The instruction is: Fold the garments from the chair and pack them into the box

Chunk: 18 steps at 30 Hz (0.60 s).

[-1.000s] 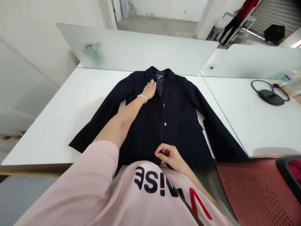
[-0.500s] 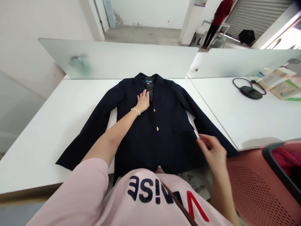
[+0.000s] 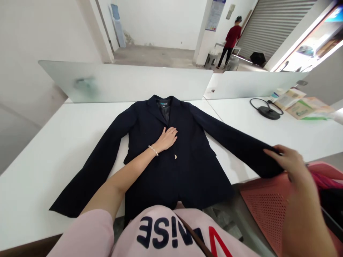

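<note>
The navy blazer [image 3: 193,178] is pressed flat by the left hand [image 3: 166,139], fingers spread, while the sleeve cuff [image 3: 269,165] is held taut in the curled fingers of the right hand [image 3: 291,162].

My left arm [image 3: 120,182] stretches forward, my left grip [image 3: 166,139] lying flat, palm down, fingers together; my right grip [image 3: 291,162] sits far right, fingers loosely curled.

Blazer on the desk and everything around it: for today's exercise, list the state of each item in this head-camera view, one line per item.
Navy blazer, lying flat, face up, sleeves spread.
Left hand, open, palm down on the blazer.
Right hand, fingers at the sleeve cuff; whether it grips cannot be told.
Frosted glass divider, standing upright.
Roller shutter, pulled down.
Papers, lying overlapped.
</note>
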Motion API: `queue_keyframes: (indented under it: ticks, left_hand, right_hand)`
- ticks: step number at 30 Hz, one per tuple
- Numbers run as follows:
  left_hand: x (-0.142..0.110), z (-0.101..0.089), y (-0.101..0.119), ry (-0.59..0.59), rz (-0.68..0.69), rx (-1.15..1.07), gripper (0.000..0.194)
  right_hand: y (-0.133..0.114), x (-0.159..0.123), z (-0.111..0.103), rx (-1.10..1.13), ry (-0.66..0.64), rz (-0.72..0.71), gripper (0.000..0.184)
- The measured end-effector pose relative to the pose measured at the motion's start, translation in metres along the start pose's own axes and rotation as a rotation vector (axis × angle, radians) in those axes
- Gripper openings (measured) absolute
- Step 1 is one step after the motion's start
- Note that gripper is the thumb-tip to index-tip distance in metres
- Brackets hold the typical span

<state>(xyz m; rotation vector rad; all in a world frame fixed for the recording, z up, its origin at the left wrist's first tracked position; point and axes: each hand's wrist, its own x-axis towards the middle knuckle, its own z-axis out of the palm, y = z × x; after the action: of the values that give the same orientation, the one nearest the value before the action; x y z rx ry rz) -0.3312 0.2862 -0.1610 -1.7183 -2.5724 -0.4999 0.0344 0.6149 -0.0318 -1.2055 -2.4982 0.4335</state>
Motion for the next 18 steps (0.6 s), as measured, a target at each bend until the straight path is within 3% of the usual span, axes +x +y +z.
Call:
queue_keyframes:
  ticks: [3, 6, 9, 11, 14, 16, 18]
  left_hand:
    - [-0.001, -0.002, 0.000, 0.015, 0.007, -0.007, 0.042]
    - [-0.002, -0.005, 0.000, 0.017, 0.000, -0.045, 0.039]
    - [-0.002, -0.014, 0.007, 0.015, -0.003, -0.159, 0.036]
    - [-0.003, -0.023, 0.021, 0.027, 0.002, -0.357, 0.034]
    - [-0.009, -0.039, 0.055, -0.014, -0.053, -0.943, 0.038]
    - [-0.017, -0.048, 0.077, -0.146, -0.180, -1.369, 0.053]
    - [-0.027, -0.053, 0.091, -0.276, -0.325, -1.580, 0.069]
  right_hand:
    - [-0.013, 0.019, -0.025, 0.310, 0.098, 0.034, 0.038]
    - [-0.044, 0.027, -0.037, 0.536, 0.066, 0.104, 0.029]
    - [-0.090, 0.017, -0.034, 0.742, -0.016, 0.125, 0.028]
    - [-0.128, -0.003, -0.021, 0.871, -0.076, 0.098, 0.032]
    - [-0.184, -0.047, 0.012, 0.994, -0.320, -0.001, 0.037]
    - [-0.213, -0.073, 0.038, 0.977, -0.583, -0.144, 0.036]
    - [-0.230, -0.083, 0.060, 0.868, -0.810, -0.356, 0.035]
